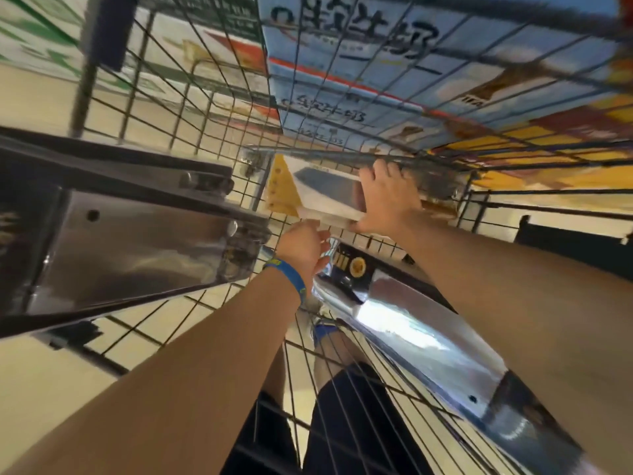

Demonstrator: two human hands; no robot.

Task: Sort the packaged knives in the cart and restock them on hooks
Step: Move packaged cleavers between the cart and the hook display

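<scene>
White knife pack (322, 190) at the cart's (191, 108) far end, right hand (387, 197) clamping its width to lift; left hand (305, 248) beside, grip unclear.

Shop: wire cart (191, 108), packaged knives (411, 325) inside, stacked printed cartons (376, 46) behind.

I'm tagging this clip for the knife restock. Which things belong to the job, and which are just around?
Job: white knife package, gripped by the right hand; left hand near its lower edge; left cleaver pack; right cleaver pack; wire cart.
Just around: blue cartons behind the cart; blue wristband.
</scene>
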